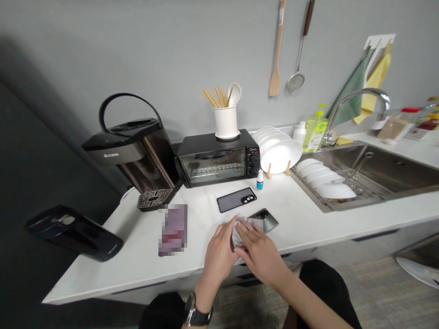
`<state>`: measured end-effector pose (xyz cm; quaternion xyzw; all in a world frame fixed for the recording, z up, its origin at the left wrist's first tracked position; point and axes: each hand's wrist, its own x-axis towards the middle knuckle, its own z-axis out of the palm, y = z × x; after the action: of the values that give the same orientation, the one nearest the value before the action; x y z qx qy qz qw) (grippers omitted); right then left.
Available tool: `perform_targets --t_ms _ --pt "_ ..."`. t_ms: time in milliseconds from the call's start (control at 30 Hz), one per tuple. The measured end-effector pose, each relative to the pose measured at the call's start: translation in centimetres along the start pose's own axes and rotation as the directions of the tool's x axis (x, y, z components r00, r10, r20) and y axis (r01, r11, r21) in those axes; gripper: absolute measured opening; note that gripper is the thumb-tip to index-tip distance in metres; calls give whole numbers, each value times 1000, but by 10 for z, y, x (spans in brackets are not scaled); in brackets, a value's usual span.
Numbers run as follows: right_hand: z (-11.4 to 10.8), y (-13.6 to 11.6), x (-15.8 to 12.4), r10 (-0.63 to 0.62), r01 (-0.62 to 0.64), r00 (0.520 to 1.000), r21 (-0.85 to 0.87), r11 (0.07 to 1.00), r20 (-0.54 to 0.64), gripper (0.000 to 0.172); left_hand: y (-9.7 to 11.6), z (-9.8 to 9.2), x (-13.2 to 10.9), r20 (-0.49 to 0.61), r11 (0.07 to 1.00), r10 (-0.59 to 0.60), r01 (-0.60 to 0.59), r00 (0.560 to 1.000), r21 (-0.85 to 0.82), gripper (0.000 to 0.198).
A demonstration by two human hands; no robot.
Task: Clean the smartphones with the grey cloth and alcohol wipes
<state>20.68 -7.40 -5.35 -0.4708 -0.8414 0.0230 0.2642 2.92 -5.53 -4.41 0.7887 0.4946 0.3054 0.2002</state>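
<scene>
Phone (266, 220), grey and back-up, lies on the white counter (308, 214) in front of the toaster oven (219, 157), a little to the right of the oven's dial side and nearer to me than anything else before it. Its long axis runs on a slant, from near-left under my hands out to far-right. Only that far-right end shows, with the dark round camera patch at its corner. The rest is hidden under a crumpled grey cloth (240, 230) and my fingers.

My left hand (219, 251) comes in from the left with its fingers curled, pinching the bunched cloth at its left edge. My right hand (261, 253) lies over the cloth from the near-right, fingers straight and pressed together, palm down on the cloth. Both hands touch the cloth; the right is the nearer one to the bare end of the phone, which sticks out just past its fingertips, away from me and to the right.

Its shell looks smooth and faintly glossy, flat on the counter. A second, black phone (236, 199) lies between it and the oven, apart from it, and a small blue-labelled bottle (259, 180) stands just in front of the oven's dials.
</scene>
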Motion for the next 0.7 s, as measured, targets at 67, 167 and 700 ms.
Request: perform_targets --t_ms 67,167,700 --pt "-2 -15 -10 -50 49 998 43 998 43 56 -1 0 -1 11 1000 8 -8 1000 2 97" --pt "-11 -3 -33 -56 52 995 45 998 82 53 -1 1 -2 13 1000 -1 1 1000 5 102" --pt "-1 -11 -14 -50 48 997 41 998 65 69 2 -1 -1 35 1000 -4 5 999 -1 90"
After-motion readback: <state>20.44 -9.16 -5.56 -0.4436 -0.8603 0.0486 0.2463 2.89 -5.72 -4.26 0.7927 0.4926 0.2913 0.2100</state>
